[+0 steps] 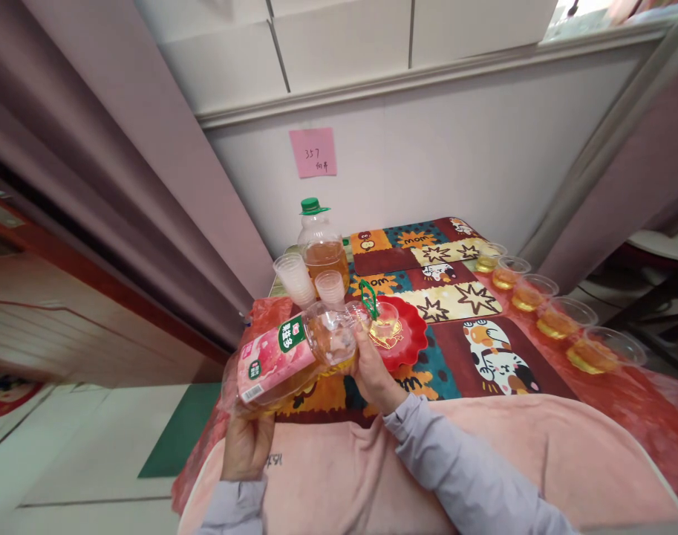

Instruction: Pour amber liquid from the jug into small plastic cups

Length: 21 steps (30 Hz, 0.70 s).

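A large pink-labelled bottle (288,353) is held tilted above the near left part of the surface (572,383), its long axis slanting from the base at lower left to the neck at upper right. The base end is held from below by the left hand (248,446), its grip clamped there with the fingers partly hidden; the neck is clasped in the grip of the right hand (376,371). The mouth is pointed toward a clear cup (388,316) on a red scalloped plate (414,345), and a green loop (367,299) is seen at the neck. Beyond the bottle, room is bounded by two cup stacks (295,281) and a green-capped bottle (326,256), with the wall (428,163) behind. The left edge of the surface is passed by the base, or nearly so; which cannot be told. The near edge is fronted by pink cloth (500,438). To the right, a wide stretch of patterned mat (497,357) is left between the plate and a row of five filled cups (561,323), set along the right edge.
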Tool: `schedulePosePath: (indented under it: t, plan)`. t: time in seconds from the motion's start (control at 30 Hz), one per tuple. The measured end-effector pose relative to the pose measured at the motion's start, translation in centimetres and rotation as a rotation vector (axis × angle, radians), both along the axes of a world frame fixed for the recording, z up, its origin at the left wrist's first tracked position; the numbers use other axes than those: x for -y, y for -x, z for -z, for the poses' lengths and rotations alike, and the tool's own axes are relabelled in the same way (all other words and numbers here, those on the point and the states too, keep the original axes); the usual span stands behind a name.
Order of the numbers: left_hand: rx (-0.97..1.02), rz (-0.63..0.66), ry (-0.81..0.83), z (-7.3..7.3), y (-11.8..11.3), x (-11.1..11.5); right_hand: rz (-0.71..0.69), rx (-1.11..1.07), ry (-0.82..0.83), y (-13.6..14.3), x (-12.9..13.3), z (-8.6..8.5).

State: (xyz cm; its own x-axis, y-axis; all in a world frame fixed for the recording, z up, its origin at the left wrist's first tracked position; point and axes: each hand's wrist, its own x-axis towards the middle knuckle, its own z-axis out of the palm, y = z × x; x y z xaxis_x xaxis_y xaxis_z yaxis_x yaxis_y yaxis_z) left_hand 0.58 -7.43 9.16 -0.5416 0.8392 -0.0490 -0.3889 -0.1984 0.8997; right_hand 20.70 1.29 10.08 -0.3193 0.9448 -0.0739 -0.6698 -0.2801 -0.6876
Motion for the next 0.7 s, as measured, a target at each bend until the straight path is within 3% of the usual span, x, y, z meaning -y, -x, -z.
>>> schedulePosePath:
  t: [0.23, 0.53, 0.7]
  plan:
    - [0.019, -0.02, 0.032, 0.6, 0.32, 0.0, -0.027, -0.028, 0.058, -0.01, -0.11, 0.19]
    - [0.037, -0.001, 0.001, 0.06, 0.09, 0.18, -0.041, -0.048, 0.056, -0.03, -0.2, 0.13]
    - [0.048, 0.008, 0.007, 0.47, 0.35, 0.05, -0.021, -0.038, 0.07, 0.07, -0.36, 0.53]
